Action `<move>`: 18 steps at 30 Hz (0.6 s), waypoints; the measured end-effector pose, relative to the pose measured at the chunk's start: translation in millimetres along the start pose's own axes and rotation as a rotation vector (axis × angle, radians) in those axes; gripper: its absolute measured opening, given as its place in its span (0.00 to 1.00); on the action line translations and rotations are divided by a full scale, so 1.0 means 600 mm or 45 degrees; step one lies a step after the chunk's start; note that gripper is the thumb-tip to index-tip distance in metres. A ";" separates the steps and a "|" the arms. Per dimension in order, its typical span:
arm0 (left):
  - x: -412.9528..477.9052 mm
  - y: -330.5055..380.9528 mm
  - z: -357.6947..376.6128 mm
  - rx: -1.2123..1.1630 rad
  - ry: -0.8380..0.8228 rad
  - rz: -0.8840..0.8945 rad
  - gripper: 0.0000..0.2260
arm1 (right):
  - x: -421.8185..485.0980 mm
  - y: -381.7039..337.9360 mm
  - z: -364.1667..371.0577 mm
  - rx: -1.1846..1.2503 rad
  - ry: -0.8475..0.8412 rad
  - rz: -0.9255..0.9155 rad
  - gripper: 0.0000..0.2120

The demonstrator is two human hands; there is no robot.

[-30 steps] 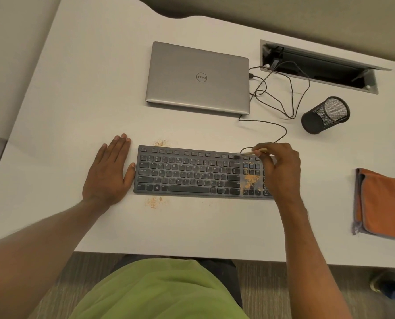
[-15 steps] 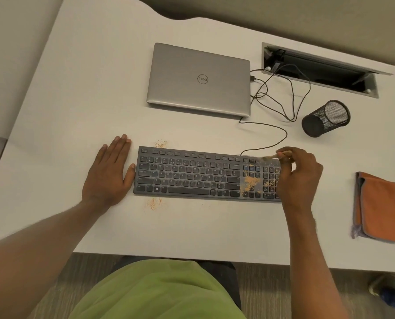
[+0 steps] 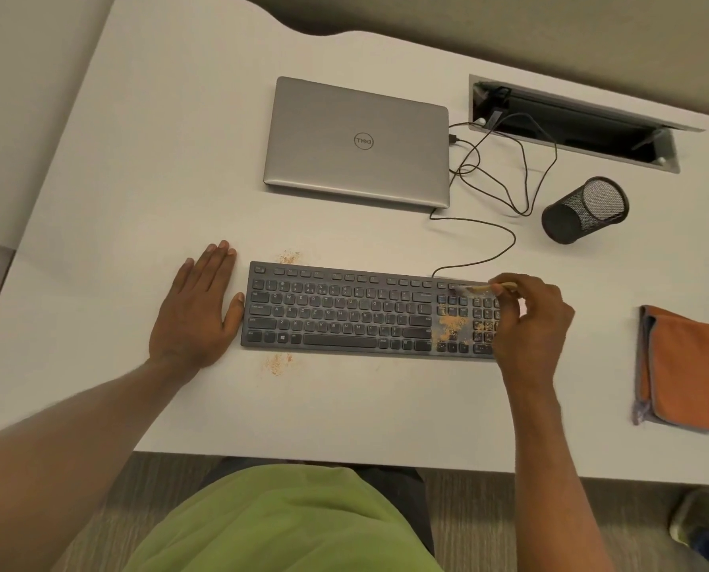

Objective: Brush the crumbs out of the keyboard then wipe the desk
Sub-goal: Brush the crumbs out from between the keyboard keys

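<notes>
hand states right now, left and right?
left hand: open, flat on the desk beside the keyboard.
right hand: closed, pinching a small brush over the keyboard's right end.

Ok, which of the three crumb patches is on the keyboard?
The large patch on the keyboard by the right hand. The far patch and near patch lie on the desk off its left end.
</notes>
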State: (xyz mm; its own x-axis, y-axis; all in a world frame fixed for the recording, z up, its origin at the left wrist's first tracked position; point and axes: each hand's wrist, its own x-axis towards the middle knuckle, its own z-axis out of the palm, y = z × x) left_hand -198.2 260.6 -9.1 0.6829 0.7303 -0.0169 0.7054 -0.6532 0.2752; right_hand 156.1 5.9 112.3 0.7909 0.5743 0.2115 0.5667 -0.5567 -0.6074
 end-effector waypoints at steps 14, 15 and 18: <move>0.000 0.001 -0.001 -0.018 0.009 0.003 0.31 | 0.008 0.036 -0.011 -0.028 0.023 0.068 0.07; 0.000 0.002 -0.002 -0.019 0.011 0.002 0.31 | 0.010 0.035 -0.014 -0.028 0.045 0.079 0.06; 0.000 0.003 -0.002 -0.020 0.018 0.006 0.31 | 0.015 0.015 -0.015 0.133 0.056 0.103 0.05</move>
State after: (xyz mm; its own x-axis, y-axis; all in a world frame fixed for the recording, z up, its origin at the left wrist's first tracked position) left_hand -197.5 259.7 -7.3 0.6833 0.7301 -0.0017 0.6990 -0.6535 0.2902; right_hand 170.3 0.6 115.4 0.8436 0.5020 0.1906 0.4754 -0.5332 -0.6998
